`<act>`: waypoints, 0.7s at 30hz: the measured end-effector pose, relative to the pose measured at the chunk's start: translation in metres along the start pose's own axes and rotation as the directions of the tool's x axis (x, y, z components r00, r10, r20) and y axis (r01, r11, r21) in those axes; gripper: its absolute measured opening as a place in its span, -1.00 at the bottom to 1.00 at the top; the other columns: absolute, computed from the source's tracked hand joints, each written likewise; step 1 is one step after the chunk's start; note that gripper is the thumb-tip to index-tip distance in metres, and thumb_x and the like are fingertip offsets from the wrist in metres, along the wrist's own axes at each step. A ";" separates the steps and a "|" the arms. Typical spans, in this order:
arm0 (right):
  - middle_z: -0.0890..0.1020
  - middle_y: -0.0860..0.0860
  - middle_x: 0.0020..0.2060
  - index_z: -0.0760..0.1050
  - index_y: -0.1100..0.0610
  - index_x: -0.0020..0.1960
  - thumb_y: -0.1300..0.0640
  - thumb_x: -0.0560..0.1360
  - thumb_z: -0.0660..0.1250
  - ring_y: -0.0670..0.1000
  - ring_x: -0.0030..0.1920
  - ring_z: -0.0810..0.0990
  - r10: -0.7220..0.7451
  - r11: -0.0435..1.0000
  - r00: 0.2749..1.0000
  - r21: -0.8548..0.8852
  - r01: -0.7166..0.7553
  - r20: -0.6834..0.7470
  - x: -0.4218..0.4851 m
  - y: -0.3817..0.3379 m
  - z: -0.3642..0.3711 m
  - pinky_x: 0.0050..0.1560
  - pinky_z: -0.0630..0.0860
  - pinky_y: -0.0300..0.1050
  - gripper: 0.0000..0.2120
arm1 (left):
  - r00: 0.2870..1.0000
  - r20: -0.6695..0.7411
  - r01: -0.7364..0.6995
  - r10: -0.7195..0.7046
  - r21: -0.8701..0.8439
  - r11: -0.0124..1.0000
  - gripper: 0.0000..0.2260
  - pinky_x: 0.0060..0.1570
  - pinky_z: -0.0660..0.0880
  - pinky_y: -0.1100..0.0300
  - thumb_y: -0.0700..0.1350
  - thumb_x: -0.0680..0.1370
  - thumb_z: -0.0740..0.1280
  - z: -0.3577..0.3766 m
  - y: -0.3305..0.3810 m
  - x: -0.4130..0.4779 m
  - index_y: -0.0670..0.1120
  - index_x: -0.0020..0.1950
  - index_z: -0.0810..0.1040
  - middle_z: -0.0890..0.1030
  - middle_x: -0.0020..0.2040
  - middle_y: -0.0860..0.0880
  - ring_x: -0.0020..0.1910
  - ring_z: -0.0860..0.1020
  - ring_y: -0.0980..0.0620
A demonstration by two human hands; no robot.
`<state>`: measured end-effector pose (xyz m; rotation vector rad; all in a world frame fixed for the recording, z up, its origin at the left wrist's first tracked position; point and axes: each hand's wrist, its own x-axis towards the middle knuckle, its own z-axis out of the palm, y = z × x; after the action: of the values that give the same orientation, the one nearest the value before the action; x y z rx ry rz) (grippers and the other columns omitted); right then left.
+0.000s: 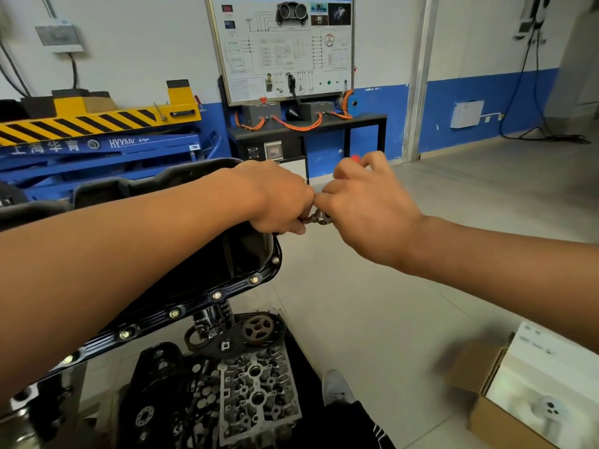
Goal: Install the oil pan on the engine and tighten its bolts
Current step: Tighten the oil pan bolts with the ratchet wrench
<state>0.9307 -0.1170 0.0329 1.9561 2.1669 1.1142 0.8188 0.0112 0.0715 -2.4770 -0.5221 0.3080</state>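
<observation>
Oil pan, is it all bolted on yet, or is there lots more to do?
Mostly on. The black oil pan sits in position, with bolts in place along its near edge. Right now the left hand and right hand hold a metal wrench at the far corner. Left: that corner's bolt, and any on edges the arms hide.

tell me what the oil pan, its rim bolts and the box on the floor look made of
Oil pan: likely stamped steel with a glossy black coating; the ribbed rim glints. Rim bolts: bright silvery metal, perhaps plated steel; their heads shine. Box: brown cardboard, matte, with folded-open flaps.
</observation>
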 end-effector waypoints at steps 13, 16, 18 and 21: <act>0.52 0.01 -0.23 0.42 0.06 0.03 -0.03 0.64 0.17 0.09 -0.23 0.51 0.009 0.962 0.999 0.271 -0.023 0.052 0.005 -0.006 0.011 -0.08 0.47 0.00 -0.83 | 0.998 -0.023 0.054 -0.053 0.036 0.998 -0.71 -0.26 0.45 0.07 0.31 0.50 0.32 -0.006 0.008 -0.013 0.11 -0.15 0.44 0.39 -0.30 0.13 -0.23 0.48 -0.02; 0.48 0.00 -0.23 0.24 0.03 -0.06 -0.05 0.66 0.10 0.08 -0.25 0.46 -0.093 0.911 0.990 0.410 0.042 0.107 0.007 -0.001 0.012 -0.28 0.33 -0.03 -0.81 | 0.997 0.019 0.070 -0.072 0.085 0.994 -0.75 -0.22 0.49 0.06 0.17 0.50 0.36 -0.013 0.008 -0.016 0.02 -0.21 0.45 0.46 -0.30 0.08 -0.30 0.48 0.00; 0.45 -0.01 -0.25 0.18 0.01 -0.09 -0.02 0.65 0.13 0.10 -0.26 0.45 -0.207 0.888 0.976 0.433 0.158 0.069 0.014 -0.006 0.011 -0.28 0.34 -0.01 -0.80 | 0.992 0.117 0.044 -0.040 -0.034 0.998 -0.85 -0.03 0.55 0.02 0.09 0.48 0.39 -0.022 -0.002 -0.019 0.06 -0.04 0.59 0.60 -0.15 0.06 -0.16 0.56 -0.02; 0.37 -0.04 -0.32 0.18 0.02 -0.04 -0.08 0.64 0.15 0.10 -0.31 0.43 -0.249 0.905 0.968 0.357 0.231 0.004 0.030 -0.009 0.007 -0.32 0.33 -0.01 -0.78 | 0.976 0.217 0.104 -0.033 -0.325 0.940 -0.63 0.30 0.43 0.02 0.02 0.48 0.42 -0.039 -0.032 -0.034 0.12 0.29 0.57 0.60 0.19 0.14 0.17 0.53 0.07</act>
<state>0.9196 -0.0868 0.0358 1.7310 2.6417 0.6678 0.7916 0.0015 0.1247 -2.7614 -0.8054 0.4906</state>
